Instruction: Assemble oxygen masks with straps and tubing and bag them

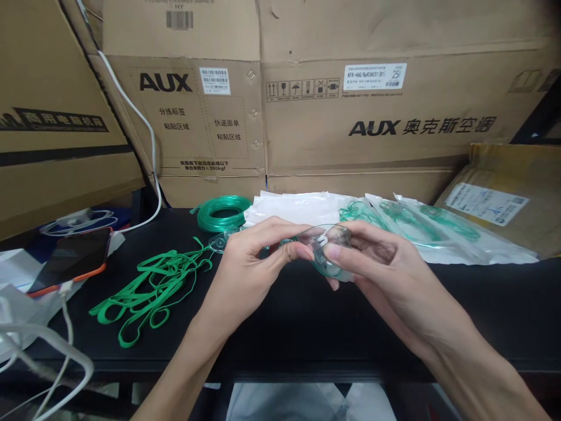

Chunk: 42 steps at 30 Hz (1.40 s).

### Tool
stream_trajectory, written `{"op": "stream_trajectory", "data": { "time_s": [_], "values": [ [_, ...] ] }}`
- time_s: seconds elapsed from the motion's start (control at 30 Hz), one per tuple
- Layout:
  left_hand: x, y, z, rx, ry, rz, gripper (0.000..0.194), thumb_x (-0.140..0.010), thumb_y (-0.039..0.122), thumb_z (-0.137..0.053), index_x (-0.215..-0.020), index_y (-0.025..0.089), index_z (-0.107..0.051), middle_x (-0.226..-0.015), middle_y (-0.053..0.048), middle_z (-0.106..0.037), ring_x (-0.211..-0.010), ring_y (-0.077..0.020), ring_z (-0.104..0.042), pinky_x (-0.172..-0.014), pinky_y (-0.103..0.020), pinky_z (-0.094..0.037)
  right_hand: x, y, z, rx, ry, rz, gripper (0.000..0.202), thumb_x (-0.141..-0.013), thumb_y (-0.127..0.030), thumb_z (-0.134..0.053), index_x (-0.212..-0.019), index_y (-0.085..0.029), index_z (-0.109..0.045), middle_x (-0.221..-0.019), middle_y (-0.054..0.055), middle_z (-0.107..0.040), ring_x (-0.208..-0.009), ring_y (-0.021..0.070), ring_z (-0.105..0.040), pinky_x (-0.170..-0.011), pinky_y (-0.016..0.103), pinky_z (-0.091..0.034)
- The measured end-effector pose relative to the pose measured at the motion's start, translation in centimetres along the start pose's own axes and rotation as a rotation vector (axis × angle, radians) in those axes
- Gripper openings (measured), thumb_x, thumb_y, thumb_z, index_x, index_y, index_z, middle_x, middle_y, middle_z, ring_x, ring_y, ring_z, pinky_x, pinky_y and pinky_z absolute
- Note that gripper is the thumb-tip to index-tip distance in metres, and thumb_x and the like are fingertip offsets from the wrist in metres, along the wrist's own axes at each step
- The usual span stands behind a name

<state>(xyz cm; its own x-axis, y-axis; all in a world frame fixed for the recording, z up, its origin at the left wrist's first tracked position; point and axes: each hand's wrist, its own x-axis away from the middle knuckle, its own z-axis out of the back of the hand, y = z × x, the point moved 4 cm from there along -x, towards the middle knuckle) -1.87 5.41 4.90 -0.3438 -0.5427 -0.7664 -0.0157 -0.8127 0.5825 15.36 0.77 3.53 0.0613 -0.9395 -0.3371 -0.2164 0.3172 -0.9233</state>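
Observation:
Above the front half of the black table, both my hands grip a clear, green-tinted oxygen mask (335, 237). My left hand (256, 257) pinches its left side between thumb and fingers. Curled around the right side, my right hand (379, 254) presses its thumb on the front near a small pale piece (323, 240). My fingers hide part of the mask. Left of my left hand lies a tangle of green elastic straps (158, 278). Another clear plastic part (217, 241) sits behind that hand, partly covered by it.
A coil of green tubing (221, 213) lies at the back. White packages (298, 207) and clear bags with green tubing (421, 225) line the rear. Cardboard boxes (307, 134) form a wall behind. A phone (76, 257) and white cables (65, 345) occupy the left side.

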Motion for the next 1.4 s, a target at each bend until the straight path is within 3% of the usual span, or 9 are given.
{"op": "stream_trajectory", "data": {
  "time_s": [0.33,0.6,0.77,1.07,1.23,1.4],
  "values": [
    [0.2,0.0,-0.4,-0.008,0.062,0.057,0.014,-0.094,0.027,-0.078,-0.107,0.027,-0.085,-0.1,0.0,-0.082,-0.092,-0.0173,-0.072,-0.087,-0.026,-0.056,0.2,-0.1,0.0,-0.019,0.037,0.008,0.01,-0.089,-0.015,-0.079,-0.095,-0.022,-0.075,-0.099,0.002,-0.066,-0.086,0.0176,-0.06,-0.065,0.028,-0.054],
    [0.0,0.1,0.1,0.007,0.058,0.081,0.01,-0.091,0.03,-0.082,-0.1,0.028,-0.086,-0.098,0.001,-0.082,-0.092,-0.0184,-0.074,-0.088,-0.026,-0.057,0.3,-0.1,-0.3,-0.011,-0.006,0.003,0.009,-0.094,-0.02,-0.076,-0.101,-0.024,-0.079,-0.101,0.003,-0.068,-0.087,0.018,-0.06,-0.064,0.028,-0.053],
    [0.0,0.2,0.1,0.01,0.034,0.071,0.005,-0.091,0.025,-0.082,-0.09,0.027,-0.086,-0.1,0.002,-0.083,-0.091,-0.0163,-0.074,-0.088,-0.024,-0.056,0.4,-0.1,0.0,0.034,0.072,0.028,0.008,-0.092,-0.02,-0.079,-0.098,-0.026,-0.079,-0.101,0.001,-0.068,-0.082,0.0164,-0.061,-0.064,0.028,-0.051],
    [0.2,0.3,-0.4,-0.059,0.028,0.043,0.006,-0.092,0.025,-0.08,-0.092,0.027,-0.085,-0.101,0.001,-0.083,-0.092,-0.0175,-0.074,-0.089,-0.026,-0.056,0.6,-0.4,0.7,0.172,0.108,0.065,0.007,-0.088,-0.024,-0.083,-0.094,-0.026,-0.081,-0.099,0.004,-0.075,-0.085,0.022,-0.065,-0.066,0.033,-0.055],
    [0.2,0.1,-0.4,-0.1,0.005,0.051,0.007,-0.093,0.029,-0.079,-0.09,0.026,-0.085,-0.097,-0.001,-0.082,-0.089,-0.0195,-0.075,-0.089,-0.029,-0.057,0.5,-0.4,1.3,0.243,0.062,0.047,0.01,-0.089,-0.023,-0.082,-0.098,-0.027,-0.082,-0.096,0.003,-0.076,-0.079,0.0207,-0.066,-0.072,0.036,-0.056],
    [0.2,-0.1,-0.6,-0.074,-0.07,0.082,0.009,-0.094,0.032,-0.079,-0.095,0.026,-0.085,-0.097,-0.001,-0.082,-0.088,-0.0187,-0.074,-0.088,-0.027,-0.056,0.2,-0.7,2.0,0.256,-0.066,-0.006,0.007,-0.09,-0.021,-0.081,-0.095,-0.025,-0.083,-0.096,0.002,-0.076,-0.077,0.0183,-0.067,-0.071,0.033,-0.056]
  ]
}}
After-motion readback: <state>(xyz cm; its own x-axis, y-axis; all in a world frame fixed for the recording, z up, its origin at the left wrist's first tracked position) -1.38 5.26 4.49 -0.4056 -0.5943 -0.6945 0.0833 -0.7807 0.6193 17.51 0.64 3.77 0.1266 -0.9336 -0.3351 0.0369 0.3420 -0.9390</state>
